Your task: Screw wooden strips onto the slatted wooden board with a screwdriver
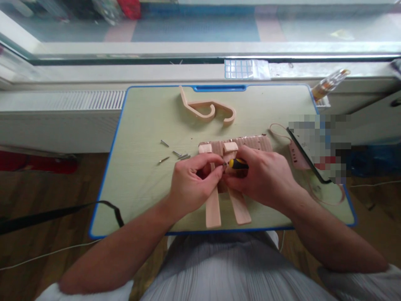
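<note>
My right hand (263, 173) is closed around a short screwdriver (238, 163) with a yellow and black handle, its tip pointing left. Thumb and forefinger of my left hand (194, 177) pinch a small metal screw (224, 164) at that tip; the fingers hide most of it. Beneath both hands lie two pale wooden pieces, the left one (213, 211) nearly straight toward me and the right one (239, 209) slanting. Their far ends rest over a corrugated cardboard piece (255, 144). Several loose screws (164, 143) lie to the left of my left hand.
Two curved wooden hooks (200, 115) lie farther back on the blue-edged table (140, 179). At the right are a tablet-like device (308, 154), partly blurred out, a pink power strip (297, 156) and a cord. A clear bottle (328, 85) stands behind the right corner. A black strap (109, 205) crosses the left edge.
</note>
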Demonstrator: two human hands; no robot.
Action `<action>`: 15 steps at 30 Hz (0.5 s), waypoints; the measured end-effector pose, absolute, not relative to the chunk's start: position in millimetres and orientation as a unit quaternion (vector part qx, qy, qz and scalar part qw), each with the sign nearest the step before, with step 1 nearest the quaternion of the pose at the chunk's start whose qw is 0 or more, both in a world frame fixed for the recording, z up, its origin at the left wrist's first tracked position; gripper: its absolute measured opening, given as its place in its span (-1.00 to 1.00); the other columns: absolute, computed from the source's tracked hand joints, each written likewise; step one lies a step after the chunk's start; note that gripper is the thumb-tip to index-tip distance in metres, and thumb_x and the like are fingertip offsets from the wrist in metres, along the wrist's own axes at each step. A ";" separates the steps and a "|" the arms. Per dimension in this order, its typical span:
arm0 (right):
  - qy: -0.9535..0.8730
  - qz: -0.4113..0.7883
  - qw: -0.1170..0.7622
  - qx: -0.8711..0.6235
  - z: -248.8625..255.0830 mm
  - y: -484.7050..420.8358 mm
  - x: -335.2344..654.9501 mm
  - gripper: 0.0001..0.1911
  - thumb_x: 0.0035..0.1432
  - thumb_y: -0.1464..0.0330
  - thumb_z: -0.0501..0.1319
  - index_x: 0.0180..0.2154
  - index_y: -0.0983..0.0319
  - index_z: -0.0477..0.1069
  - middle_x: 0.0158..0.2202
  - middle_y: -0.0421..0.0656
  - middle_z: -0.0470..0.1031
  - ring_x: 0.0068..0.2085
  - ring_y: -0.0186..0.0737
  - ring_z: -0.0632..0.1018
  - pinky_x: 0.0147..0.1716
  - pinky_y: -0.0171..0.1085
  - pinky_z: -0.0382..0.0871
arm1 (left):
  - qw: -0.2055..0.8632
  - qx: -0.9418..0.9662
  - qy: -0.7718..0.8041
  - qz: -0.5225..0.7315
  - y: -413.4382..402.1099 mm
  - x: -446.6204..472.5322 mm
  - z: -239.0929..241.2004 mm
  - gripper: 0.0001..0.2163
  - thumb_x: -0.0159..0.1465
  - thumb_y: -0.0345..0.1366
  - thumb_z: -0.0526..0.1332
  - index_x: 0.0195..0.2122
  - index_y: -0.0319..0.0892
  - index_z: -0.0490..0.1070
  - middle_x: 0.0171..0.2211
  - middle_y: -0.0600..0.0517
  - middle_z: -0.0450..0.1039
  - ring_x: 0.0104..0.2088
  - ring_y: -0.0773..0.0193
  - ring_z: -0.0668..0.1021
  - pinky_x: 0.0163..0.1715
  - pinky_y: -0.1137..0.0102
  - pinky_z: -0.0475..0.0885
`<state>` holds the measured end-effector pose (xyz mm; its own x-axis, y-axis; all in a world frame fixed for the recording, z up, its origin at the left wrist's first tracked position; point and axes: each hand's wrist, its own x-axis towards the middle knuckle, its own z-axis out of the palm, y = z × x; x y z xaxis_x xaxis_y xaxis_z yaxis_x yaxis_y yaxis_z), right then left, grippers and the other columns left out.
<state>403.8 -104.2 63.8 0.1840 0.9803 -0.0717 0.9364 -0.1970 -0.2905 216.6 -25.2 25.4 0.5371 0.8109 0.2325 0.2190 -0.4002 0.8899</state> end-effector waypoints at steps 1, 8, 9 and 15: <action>-0.627 0.118 0.080 -0.766 64.4 -104.3 402.5 -0.64 0.20 0.00 0.38 -0.25 0.15 0.50 -0.34 -0.06 0.70 -0.37 -0.08 0.59 -0.41 -0.22 0.01 | 0.433 0.762 0.338 0.344 -25.2 216.4 25.5 -0.92 0.30 -0.44 0.38 -0.22 -0.20 0.69 -0.58 0.19 0.38 -0.58 0.47 0.33 -0.56 0.53 0.23; -0.606 0.077 0.012 -0.792 70.4 -109.6 408.9 -0.56 0.28 -0.06 0.32 -0.40 0.14 0.47 -0.45 -0.03 0.65 -0.45 -0.08 0.56 -0.41 -0.18 -0.06 | 0.451 0.744 0.338 0.358 -25.0 216.5 21.9 -0.93 0.31 -0.42 0.39 -0.22 -0.19 0.69 -0.60 0.20 0.33 -0.59 0.48 0.28 -0.58 0.53 0.18; -0.608 0.078 0.011 -0.790 70.7 -109.8 408.4 -0.57 0.28 -0.05 0.32 -0.40 0.14 0.48 -0.45 -0.04 0.65 -0.45 -0.07 0.56 -0.41 -0.19 -0.06 | 0.452 0.744 0.338 0.359 -25.2 216.6 21.4 -0.93 0.31 -0.42 0.39 -0.21 -0.19 0.69 -0.60 0.20 0.33 -0.59 0.48 0.28 -0.58 0.53 0.17; -0.615 0.096 0.009 -0.782 68.9 -108.2 398.5 -0.54 0.26 -0.09 0.30 -0.42 0.14 0.49 -0.44 -0.04 0.67 -0.44 -0.05 0.59 -0.42 -0.19 -0.05 | 0.463 0.734 0.337 0.365 -27.4 216.4 20.5 -0.95 0.32 -0.40 0.41 -0.21 -0.20 0.68 -0.59 0.19 0.35 -0.58 0.47 0.29 -0.58 0.52 0.18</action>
